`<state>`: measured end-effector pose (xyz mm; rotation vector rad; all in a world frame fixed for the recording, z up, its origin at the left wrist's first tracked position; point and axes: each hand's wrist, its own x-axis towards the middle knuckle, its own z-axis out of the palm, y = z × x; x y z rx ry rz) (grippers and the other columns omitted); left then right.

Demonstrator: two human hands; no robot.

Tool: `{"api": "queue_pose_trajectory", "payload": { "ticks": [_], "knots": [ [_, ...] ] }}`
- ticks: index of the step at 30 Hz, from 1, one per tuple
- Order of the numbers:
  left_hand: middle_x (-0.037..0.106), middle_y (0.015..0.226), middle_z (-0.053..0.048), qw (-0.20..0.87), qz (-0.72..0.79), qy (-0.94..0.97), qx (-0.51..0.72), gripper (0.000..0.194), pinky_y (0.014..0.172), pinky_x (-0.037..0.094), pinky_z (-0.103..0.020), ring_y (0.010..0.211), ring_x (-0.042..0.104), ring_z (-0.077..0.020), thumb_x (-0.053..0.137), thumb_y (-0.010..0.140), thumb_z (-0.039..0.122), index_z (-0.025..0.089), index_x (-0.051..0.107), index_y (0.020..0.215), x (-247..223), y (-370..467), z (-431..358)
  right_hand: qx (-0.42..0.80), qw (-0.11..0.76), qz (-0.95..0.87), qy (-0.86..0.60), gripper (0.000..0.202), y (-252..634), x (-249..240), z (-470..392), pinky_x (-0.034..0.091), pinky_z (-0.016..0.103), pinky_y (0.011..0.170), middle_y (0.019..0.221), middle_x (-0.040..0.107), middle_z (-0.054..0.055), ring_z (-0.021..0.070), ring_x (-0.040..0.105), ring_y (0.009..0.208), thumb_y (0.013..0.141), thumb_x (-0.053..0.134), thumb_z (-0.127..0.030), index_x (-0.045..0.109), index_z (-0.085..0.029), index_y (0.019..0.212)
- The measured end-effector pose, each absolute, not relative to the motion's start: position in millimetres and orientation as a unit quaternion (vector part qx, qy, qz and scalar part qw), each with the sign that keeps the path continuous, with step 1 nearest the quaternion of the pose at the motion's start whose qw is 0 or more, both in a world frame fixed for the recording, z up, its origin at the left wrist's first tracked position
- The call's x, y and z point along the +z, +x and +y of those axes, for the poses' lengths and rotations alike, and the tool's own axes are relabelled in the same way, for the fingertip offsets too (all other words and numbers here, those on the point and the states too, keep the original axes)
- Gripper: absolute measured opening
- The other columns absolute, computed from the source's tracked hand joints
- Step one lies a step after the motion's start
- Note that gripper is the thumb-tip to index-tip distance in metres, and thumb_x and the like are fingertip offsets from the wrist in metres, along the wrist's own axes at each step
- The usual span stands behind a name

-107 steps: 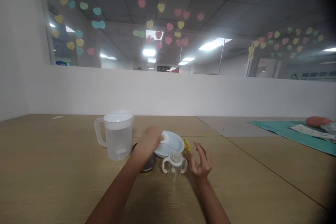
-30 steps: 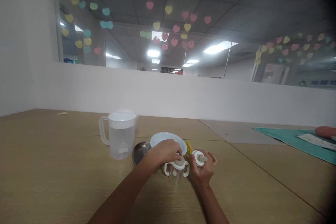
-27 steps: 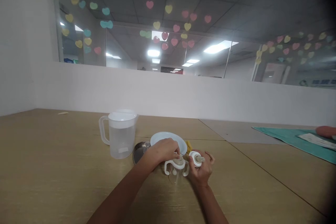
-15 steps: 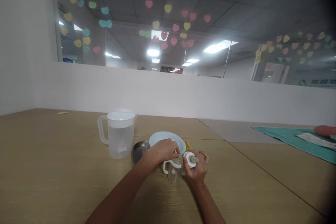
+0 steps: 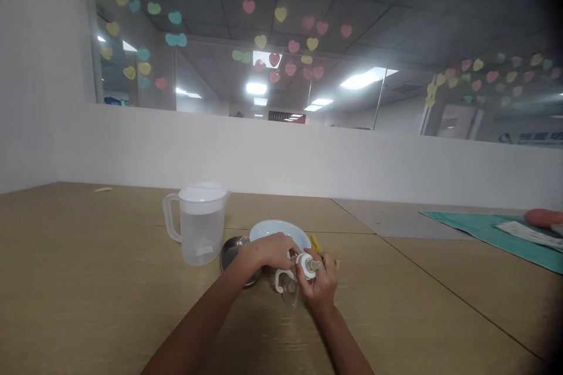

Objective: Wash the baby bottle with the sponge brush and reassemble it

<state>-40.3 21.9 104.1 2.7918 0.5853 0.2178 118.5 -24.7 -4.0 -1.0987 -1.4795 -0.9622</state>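
Note:
A clear baby bottle with a white curved handle is in front of me, partly hidden by my hands. My left hand reaches over from the left, its fingers bent down and closed at the bottle's neck; the fingertips are partly hidden. In my right hand is the bottle's nipple top, a white collar with a translucent teat, tilted to the right. The collar overlaps the bottle's mouth in view; whether it touches the neck I cannot tell.
A translucent measuring jug stands left of my hands. Behind them are a pale blue plate, a round metal dish and a small yellow object. A teal cloth lies far right, against a white wall at the back.
My right hand has moved left with the nipple top, from beside the bottle to over its mouth. My left hand stays near the neck.

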Motion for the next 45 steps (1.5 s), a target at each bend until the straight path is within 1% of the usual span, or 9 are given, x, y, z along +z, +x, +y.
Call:
{"api": "queue_pose_trajectory", "payload": {
  "ticks": [4, 7, 12, 16, 22, 27, 33, 41, 45],
  "knots": [
    [0.065, 0.077, 0.0, 0.144, 0.2, 0.967, 0.065, 0.026, 0.057, 0.038, -0.02, 0.066, 0.056, -0.013, 0.056, 0.063, 0.019, 0.02, 0.064, 0.087, 106.7, -41.2, 21.9, -0.363, 0.528, -0.612, -0.463, 0.044, 113.6, -6.9, -23.1, 0.042, 0.035, 0.068, 0.085, 0.055, 0.008, 0.021, 0.052, 0.077, 0.076, 0.057, -0.034, 0.048, -0.016, 0.116],
    [0.065, 0.08, -0.001, 0.131, 0.201, 0.968, 0.071, 0.028, 0.056, 0.038, -0.02, 0.069, 0.057, -0.0142, 0.059, 0.061, 0.02, 0.018, 0.061, 0.089, 106.9, -39.6, 22.1, -0.343, 0.567, -0.605, -0.442, 0.05, 110.6, -7.5, -22.1, 0.046, 0.036, 0.068, 0.089, 0.056, 0.009, 0.0211, 0.054, 0.079, 0.073, 0.061, -0.035, 0.045, -0.015, 0.116],
    [0.064, 0.085, -0.001, 0.134, 0.217, 0.965, 0.067, 0.035, 0.056, 0.039, -0.02, 0.072, 0.057, -0.0146, 0.061, 0.06, 0.026, 0.018, 0.056, 0.094, 101.2, -36.7, 28.3, -0.311, 0.57, -0.635, -0.419, 0.031, 111.0, -6.3, -22.2, 0.048, 0.036, 0.07, 0.088, 0.058, 0.007, 0.0204, 0.057, 0.082, 0.075, 0.06, -0.028, 0.049, -0.019, 0.103],
    [0.064, 0.085, -0.002, 0.12, 0.224, 0.965, 0.065, 0.036, 0.058, 0.039, -0.022, 0.075, 0.058, -0.0173, 0.061, 0.061, 0.03, 0.019, 0.053, 0.094, 98.0, -34.3, 28.9, -0.292, 0.567, -0.643, -0.425, 0.026, 112.4, -7.0, -21.5, 0.048, 0.039, 0.073, 0.091, 0.059, 0.008, 0.0219, 0.056, 0.086, 0.077, 0.055, -0.025, 0.05, -0.019, 0.102],
    [0.061, 0.102, -0.011, 0.085, 0.249, 0.96, 0.093, 0.059, 0.063, 0.043, -0.028, 0.086, 0.059, -0.0246, 0.059, 0.063, 0.031, 0.016, 0.039, 0.117, 99.4, -31.7, 16.3, -0.236, 0.57, -0.648, -0.446, 0.025, 108.6, -8.1, -21.0, 0.046, 0.038, 0.072, 0.092, 0.058, 0.008, 0.022, 0.055, 0.085, 0.082, 0.045, -0.028, 0.051, -0.019, 0.104],
    [0.06, 0.106, -0.012, 0.062, 0.239, 0.964, 0.093, 0.05, 0.069, 0.044, -0.03, 0.095, 0.057, -0.0276, 0.057, 0.066, 0.031, 0.017, 0.042, 0.112, 98.0, -30.4, 14.0, -0.214, 0.569, -0.65, -0.456, 0.025, 106.8, -6.9, -20.5, 0.044, 0.037, 0.069, 0.088, 0.057, 0.007, 0.0216, 0.054, 0.082, 0.083, 0.039, -0.031, 0.052, -0.018, 0.102],
    [0.059, 0.109, -0.01, 0.074, 0.221, 0.967, 0.1, 0.042, 0.075, 0.045, -0.03, 0.099, 0.056, -0.0256, 0.057, 0.068, 0.028, 0.02, 0.046, 0.107, 100.0, -30.3, 13.7, -0.206, 0.561, -0.654, -0.463, 0.023, 108.6, -8.5, -15.7, 0.043, 0.036, 0.066, 0.083, 0.056, 0.005, 0.0208, 0.052, 0.077, 0.084, 0.036, -0.031, 0.052, -0.018, 0.094],
    [0.06, 0.112, -0.01, 0.091, 0.241, 0.963, 0.072, 0.051, 0.08, 0.044, -0.031, 0.101, 0.055, -0.0255, 0.06, 0.068, 0.027, 0.019, 0.045, 0.116, 105.9, -39.6, 11.9, -0.222, 0.553, -0.654, -0.466, 0.04, 106.5, -17.3, -19.2, 0.046, 0.041, 0.077, 0.098, 0.06, 0.011, 0.0245, 0.057, 0.09, 0.083, 0.046, -0.031, 0.045, -0.016, 0.12],
    [0.063, 0.106, -0.009, 0.096, 0.243, 0.962, 0.086, 0.033, 0.072, 0.042, -0.027, 0.094, 0.058, -0.023, 0.054, 0.074, 0.022, 0.02, 0.051, 0.107, 115.5, -48.2, 4.0, -0.214, 0.544, -0.657, -0.476, 0.052, 102.7, -19.5, -19.8, 0.048, 0.042, 0.078, 0.104, 0.06, 0.014, 0.0266, 0.058, 0.096, 0.08, 0.051, -0.034, 0.04, -0.014, 0.127]
  ]
}}
